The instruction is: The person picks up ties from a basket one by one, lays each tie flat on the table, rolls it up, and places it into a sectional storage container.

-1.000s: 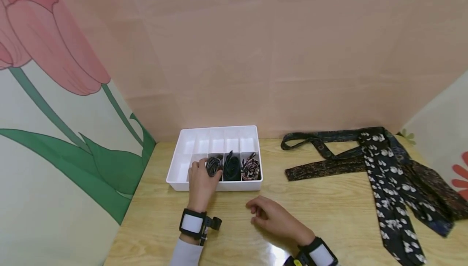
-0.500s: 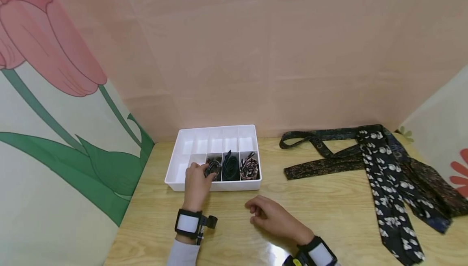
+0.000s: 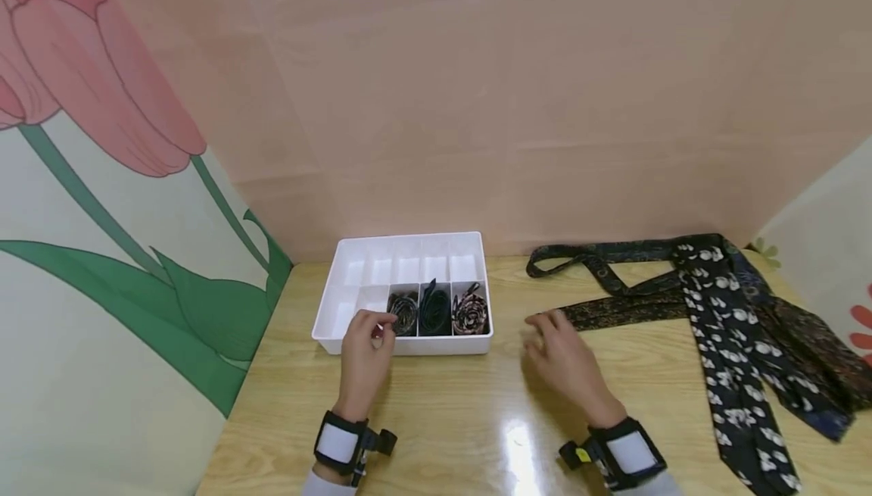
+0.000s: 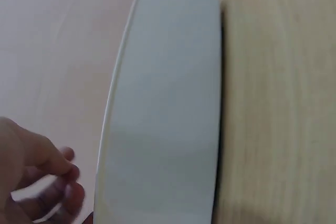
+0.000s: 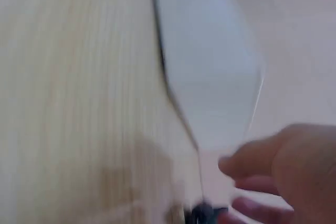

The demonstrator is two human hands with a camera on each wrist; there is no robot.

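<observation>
A white divided box (image 3: 402, 346) holds three rolled neckties in its front row: a grey-black roll (image 3: 405, 316), a dark green roll (image 3: 434, 314) and a pink-and-black patterned roll (image 3: 470, 314). My left hand (image 3: 365, 356) hovers at the box's front wall, left of the grey-black roll; its fingers are loosely bent with nothing between them. In the left wrist view those fingers (image 4: 44, 153) appear beside the box rim. My right hand (image 3: 567, 363), slightly blurred, is stretched out right of the box. Its fingertips overlap the end of a brown patterned necktie (image 3: 627, 312), thumb and fingers apart.
Over the brown necktie lie a black necktie with white flowers (image 3: 718, 360) and a dark navy necktie (image 3: 599, 254), which loops toward the box. A pink backdrop (image 3: 511, 102) rises behind the wooden table (image 3: 450, 420). The box's back row and left compartments hold nothing.
My left hand has let go of the grey-black roll and drawn back to the box's front wall. My right hand has moved right and forward to the brown necktie's end.
</observation>
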